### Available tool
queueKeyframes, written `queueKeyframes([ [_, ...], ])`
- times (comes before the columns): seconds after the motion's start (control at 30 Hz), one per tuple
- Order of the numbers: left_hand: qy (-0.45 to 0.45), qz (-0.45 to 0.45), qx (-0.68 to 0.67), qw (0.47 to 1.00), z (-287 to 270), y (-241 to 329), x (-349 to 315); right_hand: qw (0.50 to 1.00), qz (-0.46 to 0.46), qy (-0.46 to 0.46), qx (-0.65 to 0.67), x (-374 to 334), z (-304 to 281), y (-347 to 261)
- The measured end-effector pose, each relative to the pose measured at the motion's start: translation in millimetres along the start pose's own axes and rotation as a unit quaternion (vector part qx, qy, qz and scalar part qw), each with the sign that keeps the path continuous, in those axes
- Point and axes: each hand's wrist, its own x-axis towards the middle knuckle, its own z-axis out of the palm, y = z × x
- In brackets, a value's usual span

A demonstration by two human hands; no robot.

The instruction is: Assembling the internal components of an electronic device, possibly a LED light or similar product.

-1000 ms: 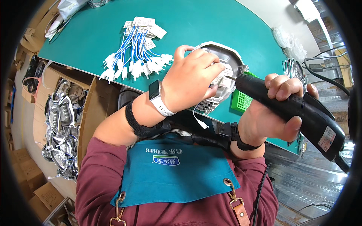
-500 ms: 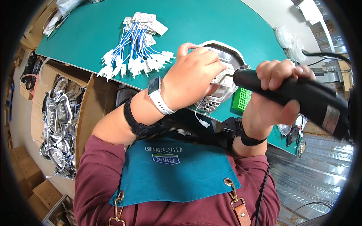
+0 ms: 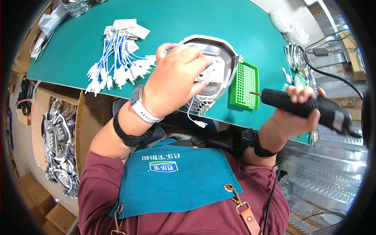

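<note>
A silver-rimmed, lamp-like housing (image 3: 232,53) lies on the green table, with a white module (image 3: 214,72) inside it. My left hand (image 3: 178,72) is bent over the housing, thumb and fingertips holding the white module; its palm hides part of both. From the housing's near end a thin wire with a white connector (image 3: 199,123) hangs over the table edge. Away to the right, my right hand (image 3: 299,113) is wrapped round a black electric screwdriver (image 3: 282,100). Its bit points left, at the right side of a green perforated tray (image 3: 256,74).
Left of the housing lies a bunch of blue-and-white wires with white connectors (image 3: 117,74) and labels. A carton (image 3: 37,129) of silver lamp parts stands beside the table at left. A black cable (image 3: 333,76) and bundled wires (image 3: 295,58) are at the right.
My right hand has drawn the screwdriver back from the module, lower and to the right, beside the green tray. My left hand stays on the module; the whole view has shifted somewhat.
</note>
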Motion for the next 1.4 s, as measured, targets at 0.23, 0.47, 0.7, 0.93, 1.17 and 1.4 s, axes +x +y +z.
queueKeyframes([
  [0.23,-0.014,-0.003,0.006,1.000,0.8,0.3,1.6,0.995,0.085,0.026,-0.053,-12.7,-27.6,11.6],
  [0.47,-0.026,0.000,0.016,1.000,1.5,-0.5,2.2,0.989,0.107,-0.098,0.010,-6.3,-36.1,22.9],
  [0.7,-0.038,-0.003,0.020,0.999,0.1,2.2,5.0,0.942,0.122,-0.276,0.151,14.8,-45.3,37.3],
  [0.93,-0.038,-0.001,0.024,0.999,-1.2,2.9,5.1,0.986,0.130,0.074,-0.078,-3.4,-4.2,28.5],
  [1.17,-0.016,-0.012,0.023,1.000,2.9,5.3,0.8,0.990,0.079,0.080,-0.084,-15.7,-1.4,13.0],
  [1.4,0.000,0.003,0.083,0.997,-0.3,-2.7,-1.4,0.996,-0.001,0.058,0.069,0.9,2.8,-29.1],
])
